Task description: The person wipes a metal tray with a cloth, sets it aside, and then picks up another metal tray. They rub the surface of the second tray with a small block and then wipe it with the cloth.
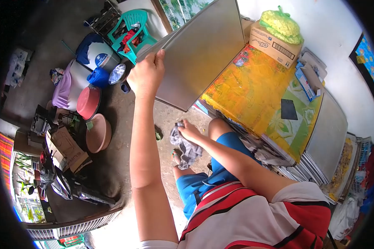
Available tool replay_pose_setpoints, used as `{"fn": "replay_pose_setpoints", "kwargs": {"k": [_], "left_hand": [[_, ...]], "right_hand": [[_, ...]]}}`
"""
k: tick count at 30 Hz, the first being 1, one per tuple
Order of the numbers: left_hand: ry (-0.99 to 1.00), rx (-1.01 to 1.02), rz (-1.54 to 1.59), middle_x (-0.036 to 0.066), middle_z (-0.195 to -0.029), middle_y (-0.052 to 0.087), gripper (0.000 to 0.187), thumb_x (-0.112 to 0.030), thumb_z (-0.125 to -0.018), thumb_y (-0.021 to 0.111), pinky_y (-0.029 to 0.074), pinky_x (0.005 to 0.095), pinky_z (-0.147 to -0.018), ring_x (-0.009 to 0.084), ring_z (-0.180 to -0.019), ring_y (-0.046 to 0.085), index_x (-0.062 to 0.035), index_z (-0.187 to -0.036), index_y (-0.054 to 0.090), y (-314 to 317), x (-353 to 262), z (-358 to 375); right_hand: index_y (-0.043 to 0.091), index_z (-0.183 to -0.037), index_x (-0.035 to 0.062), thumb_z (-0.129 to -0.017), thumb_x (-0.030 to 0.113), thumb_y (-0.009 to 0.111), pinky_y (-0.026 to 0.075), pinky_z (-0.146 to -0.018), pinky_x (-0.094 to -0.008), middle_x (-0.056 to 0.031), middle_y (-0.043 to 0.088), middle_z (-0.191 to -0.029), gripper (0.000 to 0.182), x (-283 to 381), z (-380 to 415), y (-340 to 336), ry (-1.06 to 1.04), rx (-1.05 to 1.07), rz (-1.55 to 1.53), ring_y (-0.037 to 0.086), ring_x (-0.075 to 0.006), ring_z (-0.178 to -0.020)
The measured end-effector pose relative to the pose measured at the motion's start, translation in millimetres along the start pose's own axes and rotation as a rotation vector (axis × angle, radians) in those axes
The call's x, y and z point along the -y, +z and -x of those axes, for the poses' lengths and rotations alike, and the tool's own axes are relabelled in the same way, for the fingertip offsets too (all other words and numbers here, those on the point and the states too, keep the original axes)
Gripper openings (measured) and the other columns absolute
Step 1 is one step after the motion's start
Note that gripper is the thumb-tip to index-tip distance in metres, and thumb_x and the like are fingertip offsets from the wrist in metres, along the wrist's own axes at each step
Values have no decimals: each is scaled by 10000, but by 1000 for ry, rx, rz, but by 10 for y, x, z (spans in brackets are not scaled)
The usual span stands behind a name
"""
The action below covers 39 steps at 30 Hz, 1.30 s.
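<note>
Striped shirt and blue shorts below, both hands busy with a metal sheet.

Left hand (146, 75) pinches the grey sheet (199, 50) at its corner, fingers clenched over the edge; it looks stiff, smooth, probably light. Right hand (188, 129), lower, grips a soft crumpled cloth (186, 149).

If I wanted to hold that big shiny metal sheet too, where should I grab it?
Probably the bare lower edge of the metal sheet, coming from below. The left hand already pinches its left edge, and the sheet stands tilted up off the table, so that edge hangs free. The right hand holds a grey cloth.
</note>
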<state>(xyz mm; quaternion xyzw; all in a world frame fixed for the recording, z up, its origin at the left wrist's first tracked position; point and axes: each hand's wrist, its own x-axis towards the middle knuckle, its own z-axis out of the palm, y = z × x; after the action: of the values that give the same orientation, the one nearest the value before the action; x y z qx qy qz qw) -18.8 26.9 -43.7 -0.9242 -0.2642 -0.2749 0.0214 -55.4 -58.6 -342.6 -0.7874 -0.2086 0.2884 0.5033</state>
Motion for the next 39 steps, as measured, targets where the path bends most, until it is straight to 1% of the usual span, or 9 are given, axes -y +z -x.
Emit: {"fn": "replay_pose_setpoints", "kwargs": {"k": [3, 11, 15, 19, 20, 24, 27, 35, 39], "left_hand": [[-2, 13, 48, 172, -781, 695, 521, -598, -951, 388, 530, 490, -689, 391, -781, 682, -165, -919, 677, 27, 57, 18], [77, 15, 124, 161, -758, 681, 548, -647, -929, 410, 506, 472, -663, 371, -769, 668, -183, -935, 702, 57, 144, -42], [115, 44, 129, 156, -792, 691, 539, -647, -926, 413, 510, 472, -687, 374, -799, 670, -197, -968, 708, 29, 57, -130], [97, 13, 94, 134, -838, 700, 470, -562, -953, 427, 526, 468, -686, 354, -810, 679, -182, -934, 704, 19, -84, -265], [75, 21, 90, 136, -861, 706, 471, -573, -948, 424, 526, 470, -708, 365, -825, 679, -195, -979, 704, 41, -91, -306], [-2, 67, 46, 162, -875, 703, 507, -613, -931, 423, 521, 471, -734, 387, -858, 671, -191, -979, 699, 156, 29, -415], [-16, 112, 55, 177, -879, 698, 552, -651, -921, 406, 516, 468, -744, 392, -878, 665, -183, -967, 695, 182, 116, -445], [83, 336, 345, 184, -998, 689, 535, -577, -959, 397, 491, 456, -842, 394, -992, 639, -138, -1095, 669, 212, 337, -564], [92, 373, 361, 182, -1116, 670, 547, -571, -959, 374, 457, 433, -948, 367, -1088, 615, -165, -1197, 652, 181, 198, -616]], "right_hand": [[400, -1261, 50, -882, 239, 585, 473, -886, -474, -274, 594, -1158, 462, 279, 31, -478, -196, -137, -163, 604, -424, -1057], [458, -1264, 71, -959, 159, 549, 385, -971, -311, -74, 507, -1193, 330, 1761, -2, -2374, -746, -750, -956, 490, -160, -1069], [474, -1291, -13, -958, 278, 486, 283, -1100, -493, -255, 406, -1410, 442, 1560, -809, -2381, -368, -1307, -186, 366, -386, -1315], [509, -1213, -154, -874, 244, 492, 202, -1125, -560, -344, 322, -1422, 523, 453, -1433, -841, -331, -1080, 376, 266, -498, -1327], [439, -1227, -169, -829, 137, 513, 177, -1116, -601, -397, 205, -1438, 508, 874, -726, -596, -390, -971, -159, 211, -547, -1317], [427, -1211, -23, -732, 48, 681, 411, -974, -495, -294, 425, -1190, 548, 233, -290, 70, -432, -571, 179, 452, -471, -1144], [444, -1226, 31, -768, 118, 709, 470, -922, -450, -211, 483, -1187, 537, 98, 14, -282, -262, 164, 215, 520, -395, -1123], [385, -1297, -21, -842, 201, 715, 399, -970, -467, -248, 455, -1245, 605, 1783, -36, -978, -998, -662, -109, 480, -410, -1123], [477, -1253, 62, -817, 190, 694, 363, -950, -516, -195, 443, -1220, 504, 1908, -331, -750, -993, -788, 146, 435, -405, -1086]]}}
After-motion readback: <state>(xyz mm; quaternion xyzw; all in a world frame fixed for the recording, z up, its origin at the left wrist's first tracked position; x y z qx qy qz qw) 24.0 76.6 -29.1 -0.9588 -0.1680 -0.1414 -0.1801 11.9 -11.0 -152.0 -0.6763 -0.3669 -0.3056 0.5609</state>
